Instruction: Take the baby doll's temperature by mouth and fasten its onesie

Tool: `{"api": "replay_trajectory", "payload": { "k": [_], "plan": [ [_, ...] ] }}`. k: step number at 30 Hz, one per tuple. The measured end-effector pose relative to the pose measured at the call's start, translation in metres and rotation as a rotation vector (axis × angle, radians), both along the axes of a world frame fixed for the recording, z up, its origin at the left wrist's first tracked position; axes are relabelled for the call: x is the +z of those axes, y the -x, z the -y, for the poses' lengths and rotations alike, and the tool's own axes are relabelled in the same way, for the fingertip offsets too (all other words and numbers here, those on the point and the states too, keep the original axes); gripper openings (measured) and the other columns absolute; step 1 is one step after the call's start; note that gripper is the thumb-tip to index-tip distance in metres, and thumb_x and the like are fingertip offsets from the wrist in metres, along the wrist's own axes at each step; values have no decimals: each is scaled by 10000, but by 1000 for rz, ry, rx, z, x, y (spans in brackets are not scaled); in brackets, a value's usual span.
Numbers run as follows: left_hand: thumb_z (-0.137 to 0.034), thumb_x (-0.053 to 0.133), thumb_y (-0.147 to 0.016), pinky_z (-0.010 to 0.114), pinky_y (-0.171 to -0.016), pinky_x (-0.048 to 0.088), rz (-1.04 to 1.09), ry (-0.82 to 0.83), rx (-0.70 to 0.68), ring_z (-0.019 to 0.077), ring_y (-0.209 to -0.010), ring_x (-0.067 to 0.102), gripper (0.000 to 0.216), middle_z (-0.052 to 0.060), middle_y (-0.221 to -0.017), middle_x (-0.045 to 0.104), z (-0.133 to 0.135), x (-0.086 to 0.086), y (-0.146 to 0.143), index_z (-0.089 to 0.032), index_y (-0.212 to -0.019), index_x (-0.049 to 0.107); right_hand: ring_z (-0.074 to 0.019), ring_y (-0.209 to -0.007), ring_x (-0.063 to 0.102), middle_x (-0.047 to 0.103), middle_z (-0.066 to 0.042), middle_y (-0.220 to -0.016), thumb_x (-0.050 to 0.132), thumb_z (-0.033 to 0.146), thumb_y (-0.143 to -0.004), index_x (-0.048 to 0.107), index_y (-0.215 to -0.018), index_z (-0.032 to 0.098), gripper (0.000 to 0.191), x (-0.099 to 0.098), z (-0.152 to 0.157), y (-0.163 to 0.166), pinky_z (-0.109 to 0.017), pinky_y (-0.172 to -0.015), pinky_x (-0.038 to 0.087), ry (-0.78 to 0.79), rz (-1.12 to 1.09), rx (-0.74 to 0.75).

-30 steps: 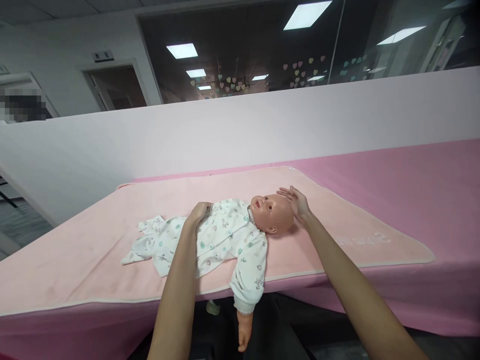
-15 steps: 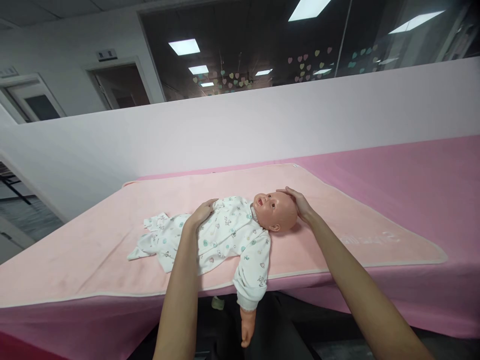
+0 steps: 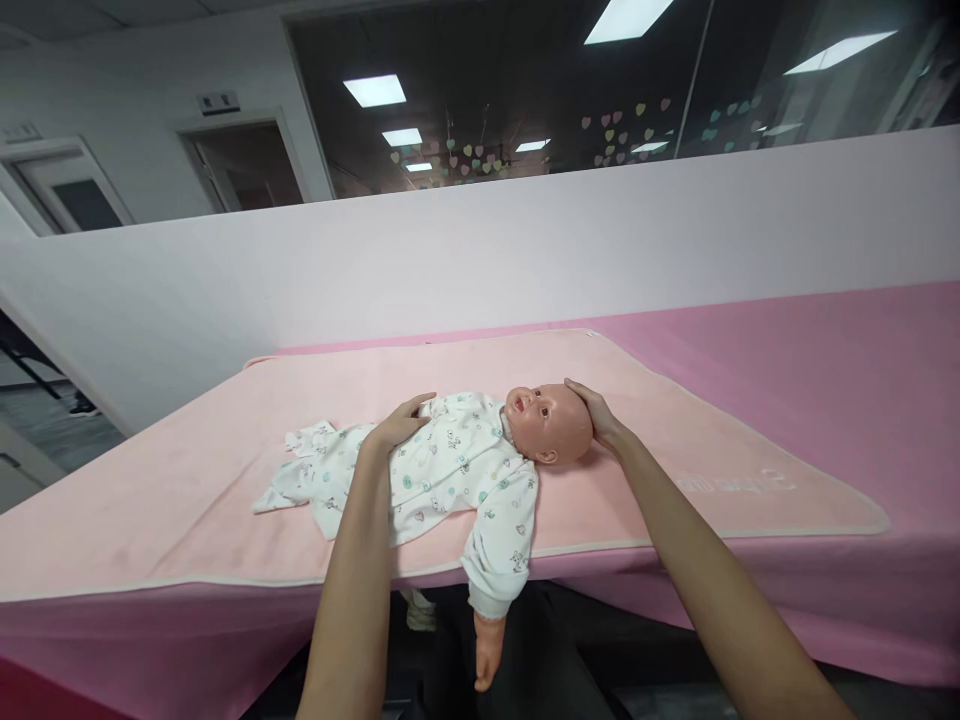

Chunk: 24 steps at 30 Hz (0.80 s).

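Observation:
A baby doll (image 3: 551, 425) lies face up, its head to the right, dressed in a white printed romper (image 3: 442, 465). One doll arm hangs over the near table edge, its small hand bare below the cuff. My left hand (image 3: 403, 422) rests on the doll's waist, palm down with fingers stretched out toward its far side. Against the crown of the doll's head lies my right hand (image 3: 600, 415), fingers extended and curved along the scalp. Neither hand lifts the doll. Under the doll spreads a peach blanket (image 3: 202, 470).
The blanket covers a table with a pink cloth (image 3: 847, 380), which drapes over the near edge. A low white partition (image 3: 480, 250) stands along the back. Behind it are a dark window (image 3: 487, 60) with heart stickers and doorways on the left.
My right-hand fingers have shifted slightly back on the doll's head. My left hand has barely moved on the waist. The doll lies as before; the view has shifted a little.

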<state>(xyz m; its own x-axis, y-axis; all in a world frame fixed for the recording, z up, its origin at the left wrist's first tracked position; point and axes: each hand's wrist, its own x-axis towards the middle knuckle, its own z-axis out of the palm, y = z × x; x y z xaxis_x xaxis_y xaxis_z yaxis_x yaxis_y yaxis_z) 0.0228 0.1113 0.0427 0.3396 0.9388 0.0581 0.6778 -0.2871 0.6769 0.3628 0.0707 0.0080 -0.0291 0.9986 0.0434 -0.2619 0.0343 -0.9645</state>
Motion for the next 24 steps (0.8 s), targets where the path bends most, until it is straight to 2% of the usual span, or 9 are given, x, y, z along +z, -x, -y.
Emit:
{"api": "replay_trajectory", "payload": {
  "k": [3,9,15,17,20,24],
  "plan": [
    [-283,481,-714,289,-963,385,38,-26,-59,201,-1155,464,562,47,-1327,462,0,0,0,-187,-1267,463,-237,-994,596,684,-49,-986,516,508,-755,659,-934,199,385,1,-6,-5,-335,-874,461,-58,-36,-40],
    [-316,495,-710,277,-917,420,29,-39,-81,202,-1114,499,544,46,-1290,501,-2,-1,1,-188,-1238,489,-229,-1076,557,662,-44,-1051,477,526,-765,645,-930,234,375,0,-13,-15,-362,-940,422,-176,-121,-232],
    [-404,511,-726,257,-889,424,-100,-81,-10,191,-1052,533,513,41,-1221,554,-9,-4,-2,-212,-1201,509,-237,-943,619,704,-39,-889,546,509,-740,673,-814,186,354,0,2,0,-309,-817,487,-48,21,3],
    [-456,493,-740,288,-891,418,-173,-103,67,212,-1041,536,515,60,-1190,572,-11,-6,-4,-206,-1190,512,-228,-903,631,707,-37,-861,535,521,-747,674,-808,183,371,1,3,3,-296,-798,492,-43,15,9],
    [-487,469,-753,324,-915,393,-214,-115,118,244,-1070,518,499,84,-1198,567,-15,-8,-8,-195,-1153,535,-221,-944,618,696,-31,-939,526,526,-753,673,-890,191,390,1,-1,0,-296,-832,478,-67,19,11],
    [-503,447,-759,304,-927,383,-229,-107,115,238,-1097,507,484,63,-1219,562,-15,-9,-9,-214,-1134,549,-216,-1077,552,656,-29,-1069,494,550,-770,651,-985,215,428,-1,-12,-9,-309,-922,426,-100,24,-137]
  ]
}}
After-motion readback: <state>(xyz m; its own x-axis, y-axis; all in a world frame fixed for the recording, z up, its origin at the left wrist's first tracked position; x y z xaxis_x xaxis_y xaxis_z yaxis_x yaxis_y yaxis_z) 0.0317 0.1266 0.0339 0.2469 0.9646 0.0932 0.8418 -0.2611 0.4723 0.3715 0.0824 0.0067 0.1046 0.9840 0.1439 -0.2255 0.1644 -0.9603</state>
